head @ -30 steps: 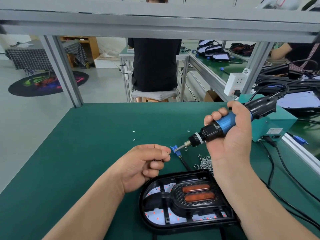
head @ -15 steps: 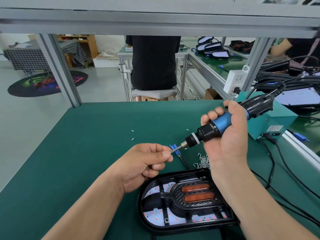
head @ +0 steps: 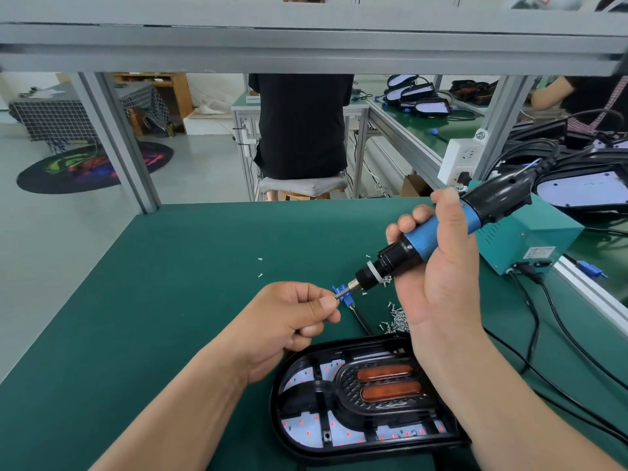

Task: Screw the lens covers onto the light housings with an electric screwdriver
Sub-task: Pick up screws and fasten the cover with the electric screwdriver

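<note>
1. Two grips are at work on what I judge to be loading a screw. My left grip point(head: 295, 321) is pinched thumb to forefinger right at the bit tip of the electric screwdriver point(head: 424, 243). The screw itself is too small to make out.
2. My right grip point(head: 438, 283) is wrapped round the driver's blue barrel and holds it slanted in the air. The bit points toward 8 o'clock and the cable end toward 2 o'clock.
3. The light housing point(head: 306, 433) lies flat on the green counter point(head: 170, 300), at 6 o'clock from both grips, and neither touches it. The lens cover point(head: 384, 382), with its two amber strips, sits in it.
4. The loose screws point(head: 397, 321) are heaped at 12 o'clock from the housing, just beside my right wrist.
5. The next move, as I judge it, is to swing the bit down onto a hole in the cover and stand the driver upright. My left grip should steady the housing, since a screw could slip off the bit on the way.
6. A second ago the bit and my left fingertips were apart. Half a second ago they nearly met, and now they touch. The housing has stayed where it was.
</note>
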`<state>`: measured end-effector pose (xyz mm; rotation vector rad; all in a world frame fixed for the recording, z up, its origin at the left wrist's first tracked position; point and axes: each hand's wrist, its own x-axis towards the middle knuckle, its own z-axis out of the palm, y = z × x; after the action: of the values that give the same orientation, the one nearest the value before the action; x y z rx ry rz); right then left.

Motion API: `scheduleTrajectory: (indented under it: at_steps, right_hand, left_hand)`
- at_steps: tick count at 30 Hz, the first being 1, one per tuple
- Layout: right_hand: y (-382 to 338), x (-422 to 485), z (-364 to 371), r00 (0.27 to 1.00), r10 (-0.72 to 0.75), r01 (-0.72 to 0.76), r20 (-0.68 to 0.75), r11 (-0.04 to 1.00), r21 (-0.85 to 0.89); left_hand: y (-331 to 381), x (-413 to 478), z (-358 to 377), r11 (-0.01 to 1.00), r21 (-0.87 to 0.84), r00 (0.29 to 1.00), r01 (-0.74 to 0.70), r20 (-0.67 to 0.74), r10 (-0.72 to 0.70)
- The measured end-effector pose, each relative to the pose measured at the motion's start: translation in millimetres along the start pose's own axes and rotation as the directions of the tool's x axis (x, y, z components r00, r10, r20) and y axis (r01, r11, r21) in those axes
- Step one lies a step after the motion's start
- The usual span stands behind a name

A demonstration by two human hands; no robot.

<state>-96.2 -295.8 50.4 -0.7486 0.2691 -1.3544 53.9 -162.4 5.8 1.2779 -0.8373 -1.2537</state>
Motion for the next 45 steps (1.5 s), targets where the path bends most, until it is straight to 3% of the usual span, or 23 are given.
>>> scheduleTrajectory:
  at_steps: [4,11,33,45]
  right_hand:
    - [0,-2,3,1.000,0.011,-0.012,0.020,1.000,0.006]
    - [-1,3,-6,0.997,0.026,-0.022,-0.068,0.997,0.067]
    - [-4,-1,-3,0.999,0.026,-0.024,-0.044,0.999,0.049]
    - [-6,-7,0,1.000,-0.014,0.014,0.014,1.000,-0.018]
  left_hand:
    - [-1,2,-1,1.000,-0.022,0.997,-0.022,-0.079,0.020]
    - [-2,3,-2,0.997,-0.076,0.999,-0.002,-0.037,-0.001]
    - [-2,2,-1,0.992,-0.127,1.000,-0.004,-0.012,0.002]
    - [-7,5,1,0.991,-0.111,0.990,-0.071,-0.127,0.056]
